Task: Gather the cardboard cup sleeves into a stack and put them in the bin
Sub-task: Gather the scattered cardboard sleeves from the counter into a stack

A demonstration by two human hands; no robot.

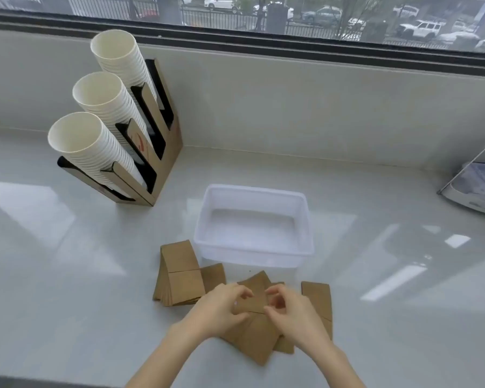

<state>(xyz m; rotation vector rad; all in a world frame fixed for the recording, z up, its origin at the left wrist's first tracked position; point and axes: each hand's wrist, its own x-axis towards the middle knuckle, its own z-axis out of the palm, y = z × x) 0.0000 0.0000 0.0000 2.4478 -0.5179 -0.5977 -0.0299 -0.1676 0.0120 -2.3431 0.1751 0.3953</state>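
Gathering step: both hands, left hand (221, 309) and right hand (294, 312), pinch loose cup sleeves (259, 334) on the worktop (67, 261), each grip clamped on cardboard. Next, square them; the bin (254, 249) sits empty just beyond.

Counter (67, 275): bin (254, 254), sleeves (179, 275), cup rack (163, 163).

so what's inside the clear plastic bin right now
Nothing shows inside the clear rectangular plastic bin; its bare floor is visible. The brown cardboard cup sleeves all lie outside on the pale counter, some hidden under the left hand and right hand.
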